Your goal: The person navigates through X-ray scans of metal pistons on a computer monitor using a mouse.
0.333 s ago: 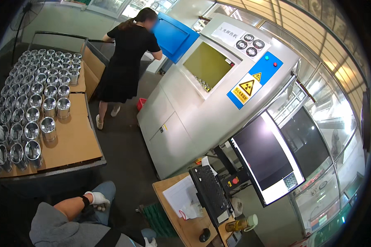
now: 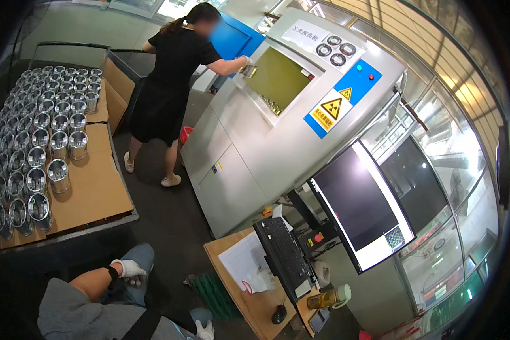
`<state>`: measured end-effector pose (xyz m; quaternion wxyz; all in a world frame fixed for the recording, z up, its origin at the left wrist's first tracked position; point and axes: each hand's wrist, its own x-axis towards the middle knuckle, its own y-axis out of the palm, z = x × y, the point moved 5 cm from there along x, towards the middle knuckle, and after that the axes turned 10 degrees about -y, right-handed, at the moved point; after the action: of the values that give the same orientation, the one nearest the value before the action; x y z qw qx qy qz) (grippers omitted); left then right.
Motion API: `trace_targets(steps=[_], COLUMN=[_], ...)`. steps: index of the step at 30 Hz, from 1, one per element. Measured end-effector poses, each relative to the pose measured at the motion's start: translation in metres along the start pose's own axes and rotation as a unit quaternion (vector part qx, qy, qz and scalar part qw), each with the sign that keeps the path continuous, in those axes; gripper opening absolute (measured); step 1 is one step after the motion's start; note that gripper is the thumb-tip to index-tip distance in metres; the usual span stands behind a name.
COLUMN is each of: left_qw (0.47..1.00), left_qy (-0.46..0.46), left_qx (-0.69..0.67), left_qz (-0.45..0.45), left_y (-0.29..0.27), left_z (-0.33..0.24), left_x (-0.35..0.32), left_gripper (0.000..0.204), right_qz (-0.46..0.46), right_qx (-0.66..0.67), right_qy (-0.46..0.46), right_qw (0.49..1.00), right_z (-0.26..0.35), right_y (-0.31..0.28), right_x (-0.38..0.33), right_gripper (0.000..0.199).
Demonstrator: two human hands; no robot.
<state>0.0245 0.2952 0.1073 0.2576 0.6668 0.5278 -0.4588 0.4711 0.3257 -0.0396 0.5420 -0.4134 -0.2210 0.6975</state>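
My left hand (image 2: pixel 133 271) wears a white glove and lies on my left knee, a dark band round the wrist; its loosely bent fingers hold nothing. My right hand (image 2: pixel 205 330), also white-gloved, rests on my right knee at the lower edge, partly out of view, fingers apart and holding nothing. Nearest to them is a small wooden desk (image 2: pixel 224 246) with a keyboard (image 2: pixel 283 252), papers (image 2: pixel 245 263) and a black mouse (image 2: pixel 279 314). A co-worker in black (image 2: pixel 175 73) holds a shiny metal part (image 2: pixel 248 70) at the opening of a large grey cabinet (image 2: pixel 232 164).
Rows of shiny metal cylinders (image 2: pixel 58 173) stand on a cardboard-covered cart (image 2: pixel 96 192) at the left. A monitor (image 2: pixel 354 195) on an arm, a bottle (image 2: pixel 326 297) and a phone (image 2: pixel 319 320) are at the right. A green crate (image 2: pixel 214 297) sits beside the desk.
The co-worker has turned toward the cabinet and reached a metal part to its opening. Another person's gloved hands have left the cart's left edge. The view has shifted slightly; my hands stay on my knees.
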Motion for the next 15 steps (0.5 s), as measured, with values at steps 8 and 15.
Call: trace_targets(steps=[8,15], left_qw=[0.999,1.000], left_qy=[0.026,0.004], left_qx=[0.026,0.007], left_qz=[-0.006,0.003], left_y=[-0.001,0.000], left_z=[-0.001,0.000], left_x=[0.015,0.015], left_gripper=[0.042,0.039], right_qz=[-0.048,-0.057], right_qx=[0.001,-0.006], right_qy=[0.007,0.015], right_qw=[0.999,0.998], right_z=[0.007,0.020], right_y=[-0.001,-0.007], right_x=[-0.010,-0.019], right_gripper=[0.083,0.083])
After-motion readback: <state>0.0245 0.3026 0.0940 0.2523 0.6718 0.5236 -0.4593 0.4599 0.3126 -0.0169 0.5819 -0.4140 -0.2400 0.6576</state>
